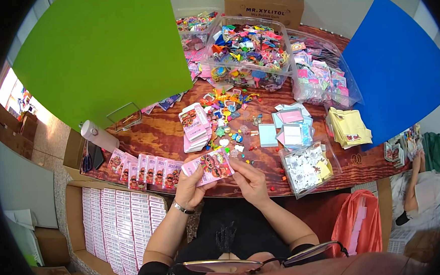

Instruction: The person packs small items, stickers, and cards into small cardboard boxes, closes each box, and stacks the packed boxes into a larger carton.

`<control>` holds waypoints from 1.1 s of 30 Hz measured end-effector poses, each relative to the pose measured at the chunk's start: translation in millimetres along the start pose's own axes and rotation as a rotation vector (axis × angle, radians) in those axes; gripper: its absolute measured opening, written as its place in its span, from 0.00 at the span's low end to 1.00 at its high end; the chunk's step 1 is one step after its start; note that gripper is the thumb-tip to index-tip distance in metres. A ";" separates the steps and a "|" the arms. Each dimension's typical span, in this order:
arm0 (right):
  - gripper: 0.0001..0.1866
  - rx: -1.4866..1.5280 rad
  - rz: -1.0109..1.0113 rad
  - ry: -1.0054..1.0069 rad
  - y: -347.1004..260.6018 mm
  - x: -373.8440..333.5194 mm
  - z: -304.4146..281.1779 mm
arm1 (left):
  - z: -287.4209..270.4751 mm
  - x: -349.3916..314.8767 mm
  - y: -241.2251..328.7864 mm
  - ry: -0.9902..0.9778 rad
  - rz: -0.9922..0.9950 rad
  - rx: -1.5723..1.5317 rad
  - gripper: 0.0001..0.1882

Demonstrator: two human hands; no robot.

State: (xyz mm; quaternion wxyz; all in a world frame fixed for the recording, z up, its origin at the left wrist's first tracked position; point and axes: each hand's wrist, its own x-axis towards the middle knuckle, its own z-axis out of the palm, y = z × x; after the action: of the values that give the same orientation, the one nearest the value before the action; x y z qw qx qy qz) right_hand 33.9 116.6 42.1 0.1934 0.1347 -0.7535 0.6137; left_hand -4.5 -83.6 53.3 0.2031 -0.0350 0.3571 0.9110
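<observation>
Above the table's front edge I hold a flat pink printed box [211, 167] with cartoon figures on it. My left hand [189, 190] is closed round its left end, thumb on top. At the right end, the fingers and thumb of my right hand [251, 181] pinch the edge; whether anything small is also between them I cannot make out. Just beyond lies a stack of similar flat pink boxes [195, 126]. Small colourful trinkets [225, 107] are scattered beside that stack. Left of my hands stands a row of filled pink boxes [149, 169].
Plastic bins of trinkets [250, 50] and small packets [322, 76] stand at the back. To the right are pastel cards [292, 125], yellow bags [349, 127] and a tray of white pieces [308, 172]. A carton of pink boxes [122, 224] stands lower left. Another person [427, 195] sits right.
</observation>
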 end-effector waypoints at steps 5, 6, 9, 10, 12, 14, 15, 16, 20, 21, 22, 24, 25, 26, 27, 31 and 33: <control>0.16 0.087 0.062 0.065 -3.9 -7.5 6.1 | -2.5 -0.9 0.0 -0.059 0.058 0.054 0.21; 0.16 0.144 0.158 0.055 -10.1 -7.9 6.5 | -3.5 -1.7 -0.7 -0.052 0.094 0.082 0.21; 0.17 0.135 0.190 0.045 -14.5 -7.4 7.2 | -2.8 -3.0 -2.2 -0.039 0.164 0.143 0.21; 0.17 0.070 0.125 0.045 -14.7 -7.2 7.3 | -2.1 -3.4 -3.0 -0.033 0.200 0.175 0.21; 0.17 0.046 0.111 0.033 -13.7 -7.1 8.3 | -2.5 -4.9 -8.9 0.016 0.261 0.204 0.21; 0.18 0.020 0.096 0.020 -14.5 -7.1 11.1 | -2.9 -5.3 -12.2 0.064 0.323 0.231 0.21; 0.18 0.064 0.104 0.055 -16.8 -7.4 15.2 | -3.2 -5.1 -13.0 0.066 0.345 0.239 0.21; 0.19 0.108 0.112 0.089 -18.2 -7.9 18.8 | -3.2 -4.9 -13.8 0.067 0.367 0.246 0.21; 0.19 0.075 0.226 0.132 -11.6 -13.3 28.4 | 1.8 -8.7 -22.6 0.075 0.446 0.289 0.21; 0.19 0.094 0.214 0.153 -7.4 -14.3 32.1 | 0.1 -9.2 -25.1 0.095 0.458 0.283 0.21; 0.18 0.113 0.201 0.174 -5.0 -14.6 34.1 | -0.8 -9.0 -25.8 0.114 0.469 0.278 0.21; 0.18 0.232 0.234 0.158 -7.6 -10.9 32.3 | -2.7 -8.9 -21.0 0.098 0.434 0.283 0.21; 0.19 0.354 0.266 0.140 -9.1 -7.7 31.2 | -3.6 -8.3 -18.8 0.083 0.399 0.290 0.21; 0.19 0.354 0.267 0.134 -10.2 -3.6 28.3 | -4.4 -9.1 -18.1 0.088 0.402 0.288 0.21; 0.19 0.216 0.272 0.086 -10.8 2.2 23.5 | -5.2 -9.6 -17.3 0.111 0.399 0.423 0.22; 0.22 0.241 0.473 0.020 33.7 -1.8 30.5 | 9.6 -6.4 -8.3 0.088 0.465 1.093 0.31; 0.23 0.549 0.554 0.060 52.9 -8.7 40.4 | 19.7 -4.8 -13.2 0.048 0.414 0.972 0.35</control>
State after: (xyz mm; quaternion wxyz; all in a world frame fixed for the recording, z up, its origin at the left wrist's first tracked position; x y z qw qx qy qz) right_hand 13.2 88.0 -15.0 -0.0008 -0.0450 -0.5634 0.8250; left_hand 6.8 -63.4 60.5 0.0037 0.1136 0.7422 0.6605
